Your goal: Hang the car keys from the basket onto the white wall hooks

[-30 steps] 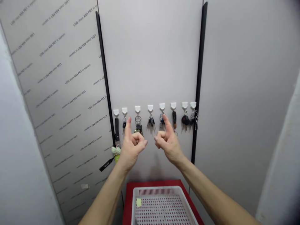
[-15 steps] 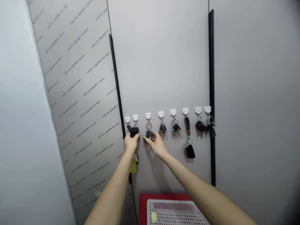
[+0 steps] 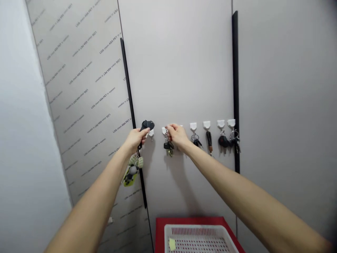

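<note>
My left hand [image 3: 134,140] is closed around a black key fob [image 3: 147,124], held off the panel beside the leftmost hooks. From it dangle a grey-and-black plush charm [image 3: 133,170] and a yellow-green tag [image 3: 128,182]. My right hand [image 3: 178,135] pinches the top of a bunch of keys [image 3: 168,147] at a white hook [image 3: 164,130]. Whether its ring is still on that hook I cannot tell. Behind my right hand, the neighbouring hook and its keys are mostly hidden. A white hook [image 3: 151,133] near my left fingers shows no keys.
Farther right, more key bunches hang from white hooks: keys [image 3: 196,140], a braided strap [image 3: 209,140], a black fob [image 3: 223,141] and keys [image 3: 235,139]. Long black handles [image 3: 235,70] edge the panel. Below, a white basket [image 3: 195,230] rests on a red surface [image 3: 161,232].
My left hand has lifted the black key fob and its charms off the hooks, up and left. My right hand has risen from the keys' lower part to the ring by the hook.
</note>
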Demonstrator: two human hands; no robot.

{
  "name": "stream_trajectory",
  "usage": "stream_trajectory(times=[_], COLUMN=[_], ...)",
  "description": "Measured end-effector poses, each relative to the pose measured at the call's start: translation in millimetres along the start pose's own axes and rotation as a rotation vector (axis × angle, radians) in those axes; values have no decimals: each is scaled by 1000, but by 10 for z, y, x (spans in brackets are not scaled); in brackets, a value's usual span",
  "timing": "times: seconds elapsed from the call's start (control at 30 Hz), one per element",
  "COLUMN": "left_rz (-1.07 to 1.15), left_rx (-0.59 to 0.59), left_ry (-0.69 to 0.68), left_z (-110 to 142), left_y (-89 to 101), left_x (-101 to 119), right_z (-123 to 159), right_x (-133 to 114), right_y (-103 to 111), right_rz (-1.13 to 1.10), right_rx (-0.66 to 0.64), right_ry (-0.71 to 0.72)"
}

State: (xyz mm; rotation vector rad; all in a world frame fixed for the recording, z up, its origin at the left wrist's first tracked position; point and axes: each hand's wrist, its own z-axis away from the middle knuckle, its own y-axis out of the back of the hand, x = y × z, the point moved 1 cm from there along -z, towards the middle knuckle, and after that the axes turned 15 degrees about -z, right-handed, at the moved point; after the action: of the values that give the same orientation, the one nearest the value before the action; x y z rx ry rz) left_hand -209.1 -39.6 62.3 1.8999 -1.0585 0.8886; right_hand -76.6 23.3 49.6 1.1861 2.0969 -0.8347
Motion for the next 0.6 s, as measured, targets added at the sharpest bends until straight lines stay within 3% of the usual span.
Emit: stream_trajectory(times=[0.13,0.3,0.4,0.5,0.6], left_rz=[71,223,249,109,-145], left_rx=[-146,-197,-285,-399,-586], left_ry=[8,216,370,493,499], left_z=[355,870,1172,1411,1496], left_y=[-308,-972,-1358,-1593,-1677], left_x=[-204,-868,-1219,-1407,-1505], right_z=[358,1085,1471,1763,1958], right_x=[94,535,757,866,906], right_y=[118,553,875,1133,1281], right_rz=[34,139,388,675,840], right_rx=[-131,-200,-260,-342,-453], right_ry=[-68,-389,-497,-551,-585])
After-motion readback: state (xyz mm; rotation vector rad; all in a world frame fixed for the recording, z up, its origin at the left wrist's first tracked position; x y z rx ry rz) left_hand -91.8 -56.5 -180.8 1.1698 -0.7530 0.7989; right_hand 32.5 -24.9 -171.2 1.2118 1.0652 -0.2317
